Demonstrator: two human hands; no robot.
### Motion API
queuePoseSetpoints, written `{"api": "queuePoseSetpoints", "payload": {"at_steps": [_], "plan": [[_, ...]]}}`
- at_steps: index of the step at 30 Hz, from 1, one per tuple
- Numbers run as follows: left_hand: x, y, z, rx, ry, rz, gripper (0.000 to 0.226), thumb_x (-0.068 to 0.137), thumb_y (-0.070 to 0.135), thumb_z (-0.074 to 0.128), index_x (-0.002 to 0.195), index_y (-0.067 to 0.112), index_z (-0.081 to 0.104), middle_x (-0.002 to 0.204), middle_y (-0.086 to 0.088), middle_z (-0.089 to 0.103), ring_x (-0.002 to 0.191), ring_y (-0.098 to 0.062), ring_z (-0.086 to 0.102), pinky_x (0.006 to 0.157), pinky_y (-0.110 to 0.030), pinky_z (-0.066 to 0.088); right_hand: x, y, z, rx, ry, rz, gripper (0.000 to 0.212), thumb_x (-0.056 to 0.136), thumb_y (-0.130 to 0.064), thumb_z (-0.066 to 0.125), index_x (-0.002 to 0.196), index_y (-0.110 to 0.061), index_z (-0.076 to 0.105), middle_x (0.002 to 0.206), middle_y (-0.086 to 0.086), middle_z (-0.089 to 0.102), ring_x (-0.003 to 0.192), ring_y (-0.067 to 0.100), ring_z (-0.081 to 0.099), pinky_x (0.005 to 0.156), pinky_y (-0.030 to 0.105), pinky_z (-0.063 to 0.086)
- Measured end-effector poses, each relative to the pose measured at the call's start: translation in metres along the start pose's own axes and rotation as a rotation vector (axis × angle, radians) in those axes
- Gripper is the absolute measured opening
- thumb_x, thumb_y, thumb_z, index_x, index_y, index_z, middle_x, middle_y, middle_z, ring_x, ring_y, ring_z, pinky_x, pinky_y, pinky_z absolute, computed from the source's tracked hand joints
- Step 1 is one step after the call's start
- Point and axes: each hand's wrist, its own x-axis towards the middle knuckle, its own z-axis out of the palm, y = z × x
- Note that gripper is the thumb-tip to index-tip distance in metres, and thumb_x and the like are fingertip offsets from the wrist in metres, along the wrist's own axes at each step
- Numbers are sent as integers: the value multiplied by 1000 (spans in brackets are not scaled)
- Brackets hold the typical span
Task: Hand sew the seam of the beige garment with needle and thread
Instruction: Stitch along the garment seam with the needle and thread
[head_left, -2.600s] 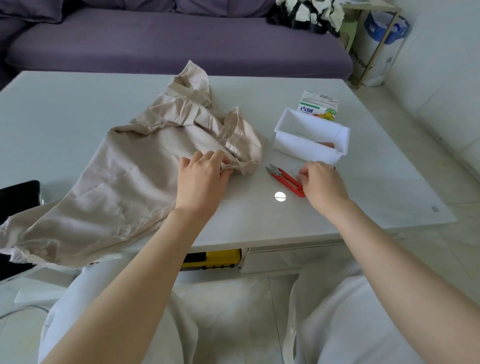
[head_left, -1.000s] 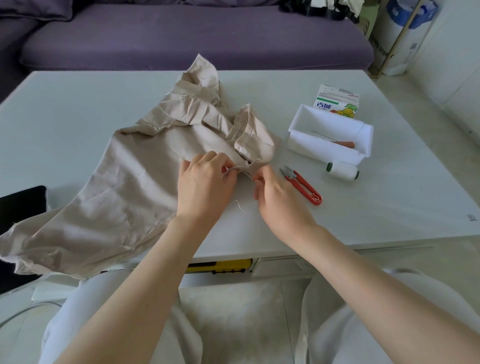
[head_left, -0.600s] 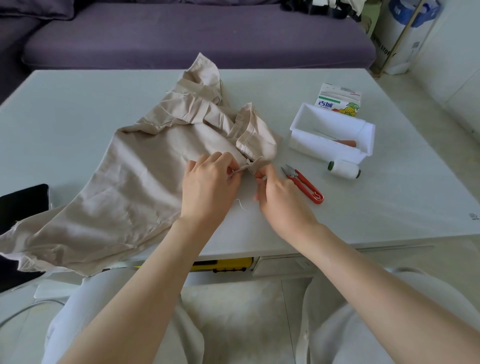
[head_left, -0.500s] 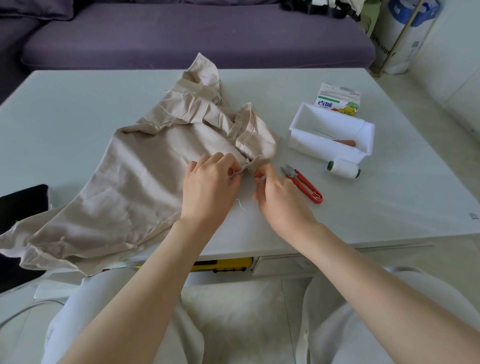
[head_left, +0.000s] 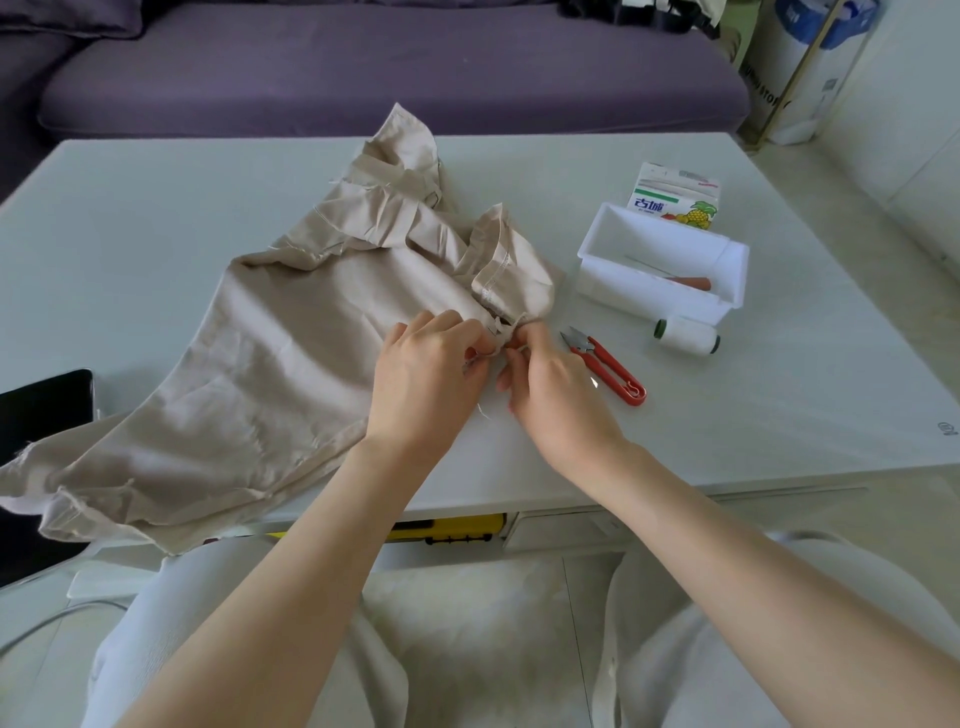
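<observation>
The beige garment (head_left: 291, 338) lies crumpled across the white table (head_left: 156, 208), one end hanging over the near edge at the left. My left hand (head_left: 426, 384) pinches the garment's seam edge near the table's middle. My right hand (head_left: 550, 389) sits close beside it, fingertips pinched at the same seam edge; the needle itself is too small to make out. A thin white thread (head_left: 480, 410) trails down between the two hands.
Red thread snips (head_left: 608, 366) lie just right of my right hand. A white thread spool (head_left: 685, 336) lies in front of a white tray (head_left: 660, 234), with a drink carton (head_left: 678, 195) behind it. A dark tablet (head_left: 41, 410) sits at the left edge; a purple sofa (head_left: 363, 67) stands behind.
My right hand left the snips and moved left to the seam beside my left hand. Over the last second both hands crept slightly up toward the fabric edge.
</observation>
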Motion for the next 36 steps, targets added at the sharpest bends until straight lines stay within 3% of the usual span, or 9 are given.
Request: {"api": "queuePoseSetpoints", "payload": {"at_steps": [4, 10, 18, 22, 26, 29, 31, 33, 36], "plan": [[-1, 5, -3, -45, -2, -12, 5, 70, 9, 68, 73, 12, 67, 64, 0, 60, 61, -27, 56, 60, -36, 48, -2, -8, -1, 219, -12, 85, 12, 102, -18, 35, 102, -11, 45, 71, 6, 60, 61, 23, 59, 60, 40, 48], [2, 4, -6, -28, 95, -44, 7, 78, 12, 69, 82, 16, 74, 61, 1, 56, 58, -24, 52, 57, -30, 44, 0, -13, 2, 457, 4, 99, 6, 100, -10, 38, 101, -15, 41, 74, -10, 55, 64, -5, 53, 59, 9, 38], [6, 5, -11, -49, 150, -147, 9, 80, 16, 64, 81, 17, 73, 64, 3, 58, 64, -22, 54, 59, -23, 32, -1, -10, 5, 549, -82, 140, 19, 98, -3, 40, 93, -20, 49, 81, 6, 64, 64, 10, 58, 62, 22, 49], [5, 5, -10, -44, 136, -146, 8, 79, 16, 65, 78, 16, 72, 62, 2, 56, 61, -23, 53, 58, -23, 31, -1, -11, 0, 531, -51, 170, 17, 100, -8, 40, 91, -13, 54, 77, 9, 65, 60, 8, 57, 62, 19, 49], [2, 3, -4, 7, 82, -28, 11, 76, 10, 63, 77, 16, 73, 60, 1, 55, 57, -23, 51, 58, -28, 37, 1, -13, -3, 521, -1, 171, 11, 99, -10, 43, 95, -18, 49, 75, 2, 67, 64, 14, 62, 68, 34, 52], [1, 2, -2, 33, 76, -12, 14, 76, 13, 59, 74, 16, 73, 60, 2, 55, 57, -24, 52, 59, -31, 37, 2, -13, -3, 525, 6, 206, 12, 98, -14, 47, 93, -24, 43, 76, -4, 67, 65, 13, 62, 68, 33, 51], [2, 1, -3, 31, 92, -17, 13, 77, 14, 60, 77, 16, 73, 61, 1, 57, 57, -25, 52, 60, -31, 38, 2, -11, -5, 353, 79, 122, 10, 96, -25, 51, 101, -20, 45, 89, -6, 64, 75, 10, 58, 70, 25, 46], [3, 1, -3, 26, 99, -10, 11, 78, 14, 65, 81, 17, 74, 61, 2, 58, 56, -25, 52, 61, -32, 38, 6, -8, -8, 118, 241, -31, 28, 93, -34, 49, 108, -10, 51, 101, 0, 57, 87, 9, 48, 76, 18, 37], [3, 2, -1, 27, 89, -3, 12, 77, 14, 68, 84, 21, 75, 60, 4, 57, 57, -23, 53, 64, -33, 39, 18, -5, -18, -37, 312, -81, 39, 93, -39, 41, 103, -8, 62, 100, 6, 54, 95, 16, 42, 83, 25, 36]]}}
